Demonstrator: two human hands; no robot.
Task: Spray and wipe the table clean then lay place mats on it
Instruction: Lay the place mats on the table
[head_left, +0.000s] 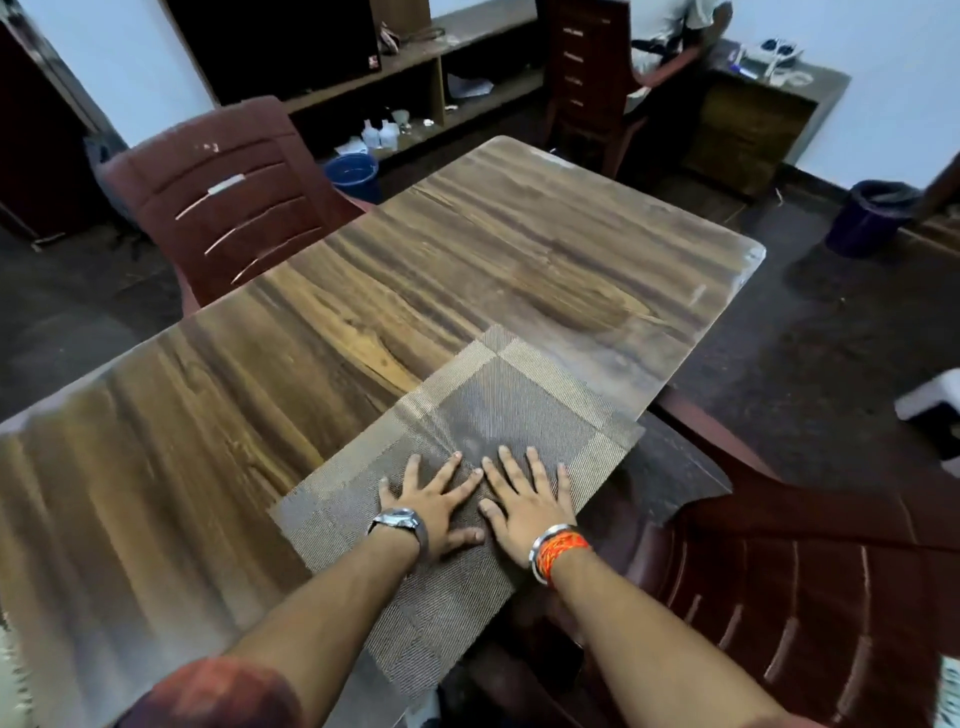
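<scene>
A woven brown and beige place mat (488, 395) lies on the near right part of the wooden table (415, 270), its right side overhanging the table's edge. My left hand (434, 501), with a watch on the wrist, presses flat on the mat with fingers spread. My right hand (527, 506), with an orange thread and a metal bangle on the wrist, lies flat beside it, fingertips nearly touching the left hand's. No spray bottle or cloth shows on the table.
One maroon plastic chair (228, 192) stands at the table's far left side, another (810, 597) at the near right under the mat's overhang. A blue bucket (356, 174) and a dark bin (872, 215) stand on the floor. A person (670, 36) sits at the back.
</scene>
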